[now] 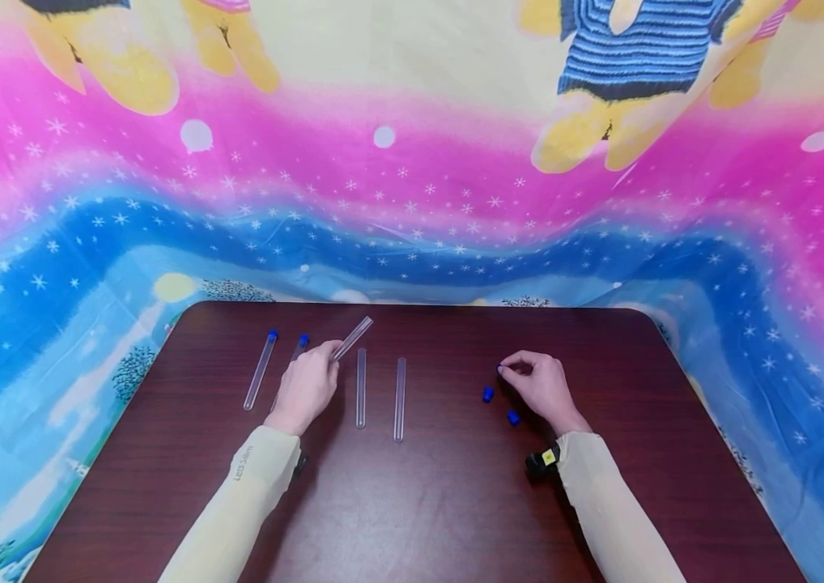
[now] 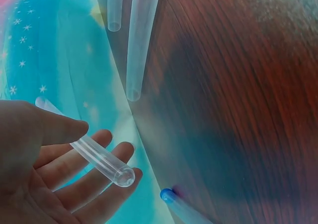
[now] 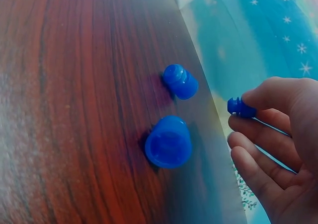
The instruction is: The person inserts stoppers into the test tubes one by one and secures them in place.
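Note:
My left hand (image 1: 307, 384) pinches a clear test tube (image 1: 354, 338) between thumb and fingers, tilted up to the right above the table; the left wrist view shows the tube's rounded end (image 2: 123, 175) towards the palm side. Over on the right, my right hand (image 1: 541, 387) holds a small blue stopper (image 3: 240, 108) between thumb and forefinger, its ribbed end pointing out. Two more blue stoppers lie on the table close by, one (image 1: 488, 394) left of the hand and another (image 1: 513, 418) nearer me. Two uncapped tubes (image 1: 361, 389), (image 1: 400, 400) lie between the hands.
Two tubes with blue stoppers lie on the left, one (image 1: 261, 371) in full view and the other (image 1: 302, 344) partly hidden by my left hand. The dark wooden table (image 1: 412, 510) meets a patterned cloth (image 1: 412, 219) at its back edge.

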A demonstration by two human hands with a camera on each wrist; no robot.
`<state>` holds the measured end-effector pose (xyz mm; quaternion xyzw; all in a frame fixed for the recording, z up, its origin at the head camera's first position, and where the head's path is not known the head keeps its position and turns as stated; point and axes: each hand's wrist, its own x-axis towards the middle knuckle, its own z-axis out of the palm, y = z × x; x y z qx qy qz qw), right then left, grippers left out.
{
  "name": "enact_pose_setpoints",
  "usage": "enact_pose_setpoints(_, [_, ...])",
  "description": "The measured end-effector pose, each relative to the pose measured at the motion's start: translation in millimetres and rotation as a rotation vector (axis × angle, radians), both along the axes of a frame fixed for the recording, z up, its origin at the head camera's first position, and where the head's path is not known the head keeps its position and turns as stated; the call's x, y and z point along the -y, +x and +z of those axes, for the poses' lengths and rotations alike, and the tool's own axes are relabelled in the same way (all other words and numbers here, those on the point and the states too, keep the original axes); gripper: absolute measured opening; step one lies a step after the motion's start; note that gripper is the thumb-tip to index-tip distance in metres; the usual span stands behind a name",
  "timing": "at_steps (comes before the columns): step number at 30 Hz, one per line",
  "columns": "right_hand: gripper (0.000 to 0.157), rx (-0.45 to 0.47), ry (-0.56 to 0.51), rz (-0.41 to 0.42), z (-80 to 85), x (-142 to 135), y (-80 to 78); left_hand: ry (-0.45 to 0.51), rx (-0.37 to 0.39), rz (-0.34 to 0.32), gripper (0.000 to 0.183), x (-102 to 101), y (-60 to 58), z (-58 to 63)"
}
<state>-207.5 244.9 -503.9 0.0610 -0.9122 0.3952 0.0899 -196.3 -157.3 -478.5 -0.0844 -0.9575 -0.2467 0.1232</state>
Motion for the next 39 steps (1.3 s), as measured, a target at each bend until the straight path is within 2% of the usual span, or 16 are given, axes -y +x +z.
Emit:
enact_pose_setpoints(11, [0.007, -0.021, -0.011, 0.001, 0.2, 0.9, -0.6, -0.005, -0.03, -0.013, 0.031, -5.3, 0.8, 2.9])
enact_pose_setpoints(18, [0.008, -0.012, -0.024, -0.002, 3.1, 2.9, -1.3, -0.017, -0.015, -0.009, 0.031, -6.7, 0.3, 4.2])
enact_pose_setpoints(26, [0.009, -0.012, -0.047, -0.002, 5.9, 5.7, -0.7, 0.017, -0.007, -0.057, 0.032, -9.1, -1.8, 0.8])
enact_pose_setpoints(39, [0.009, -0.009, -0.083, -0.008, 6.3, 8.4, 0.0, 0.019, -0.027, -0.079, 0.033, -16.8, -1.2, -1.0])
